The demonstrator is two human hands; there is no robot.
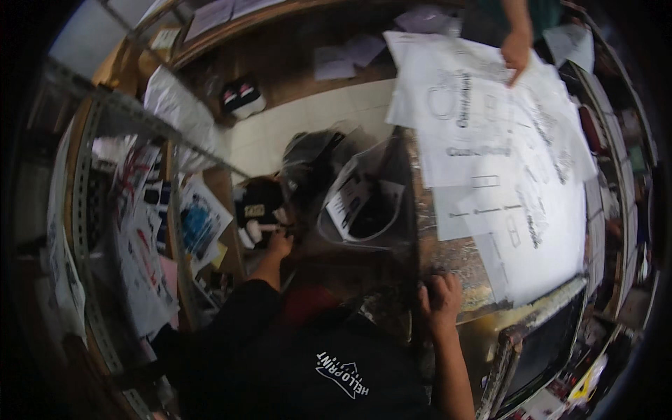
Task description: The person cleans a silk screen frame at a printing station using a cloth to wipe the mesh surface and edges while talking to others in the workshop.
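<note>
My left hand (281, 245) reaches to a low spot beside the shelf rack, at a dark bundle (256, 203) with pale shapes on it. Its fingers look bent together against the bundle; dimness hides what they hold. At the near left corner of a worn wooden table (462, 269), my right hand (442, 297) rests with curled fingers, and whatever may be under them is hidden. Large white printed sheets (483, 161) overlap across that table. Between my hands, farther off, stands a clear plastic bag (371, 203) with dark contents and a black-and-white printed piece.
Another person's hand (516, 56) touches the sheets at the far side. On the left a metal rack (80, 189) holds papers and packed items. A dark framed panel (542, 343) leans at the near right. Dark-and-white shoes (243, 99) lie on the tiled floor (301, 115).
</note>
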